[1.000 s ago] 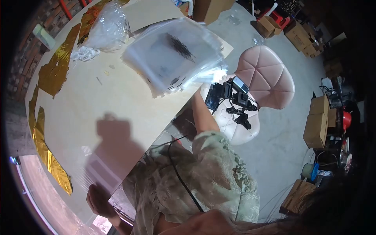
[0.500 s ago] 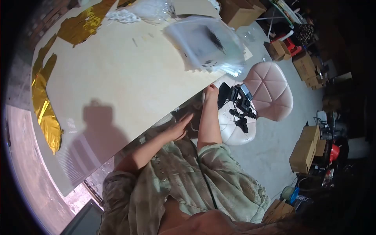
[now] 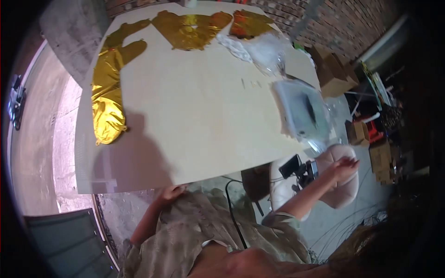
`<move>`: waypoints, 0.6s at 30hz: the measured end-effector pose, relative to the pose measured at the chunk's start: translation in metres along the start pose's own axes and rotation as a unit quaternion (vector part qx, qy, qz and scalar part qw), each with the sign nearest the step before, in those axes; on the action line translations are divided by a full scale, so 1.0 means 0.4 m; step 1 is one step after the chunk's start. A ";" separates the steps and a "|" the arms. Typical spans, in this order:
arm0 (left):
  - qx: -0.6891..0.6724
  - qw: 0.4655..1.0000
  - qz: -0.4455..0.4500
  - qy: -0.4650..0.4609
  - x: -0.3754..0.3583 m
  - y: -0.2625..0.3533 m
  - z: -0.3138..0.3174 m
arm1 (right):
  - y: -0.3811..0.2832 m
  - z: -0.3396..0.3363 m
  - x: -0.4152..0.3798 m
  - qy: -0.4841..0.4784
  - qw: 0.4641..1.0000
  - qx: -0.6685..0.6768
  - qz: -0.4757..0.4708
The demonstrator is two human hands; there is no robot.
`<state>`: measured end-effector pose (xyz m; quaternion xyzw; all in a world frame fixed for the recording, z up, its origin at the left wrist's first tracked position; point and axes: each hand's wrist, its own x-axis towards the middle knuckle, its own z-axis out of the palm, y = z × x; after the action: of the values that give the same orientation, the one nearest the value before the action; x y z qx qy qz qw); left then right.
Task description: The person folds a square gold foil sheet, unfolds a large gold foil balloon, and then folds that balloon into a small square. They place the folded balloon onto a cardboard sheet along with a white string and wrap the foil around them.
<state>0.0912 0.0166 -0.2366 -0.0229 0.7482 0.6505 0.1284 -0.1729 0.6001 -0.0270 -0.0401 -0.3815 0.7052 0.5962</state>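
With left hand (image 3: 171, 192) by desk (image 3: 204, 125), right hand (image 3: 343, 168) is best kept off electronics (image 3: 290, 166); fingers' closure cannot be told.

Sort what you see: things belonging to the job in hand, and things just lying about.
Probably the job, judging by nearness to the hands:
pink chair, backrest behind the right hand
black devices on its seat
table, near edge by the left hand

Seemingly lying about:
gold foil pieces
clear plastic stack
cardboard boxes
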 end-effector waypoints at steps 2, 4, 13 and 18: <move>0.372 0.925 -0.041 0.064 -0.097 -0.094 -0.104 | -0.098 0.278 -0.102 -0.215 0.975 -0.035 -0.051; 0.188 0.968 0.043 0.160 -0.272 -0.243 -0.208 | -0.085 0.488 -0.240 -0.427 0.904 -0.028 0.011; 0.274 0.566 -0.294 0.720 -0.893 -0.172 -0.503 | 0.458 0.966 -0.940 -0.789 0.448 -0.230 -0.352; 0.375 0.545 -0.123 0.740 -0.780 0.309 -0.589 | 0.560 1.046 -1.000 -0.830 0.473 -0.177 -0.238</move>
<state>0.3296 -0.2367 -0.0192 -0.5374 0.7439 0.0417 -0.3949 -0.4541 0.0467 -0.0222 0.5514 -0.8095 0.1575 0.1260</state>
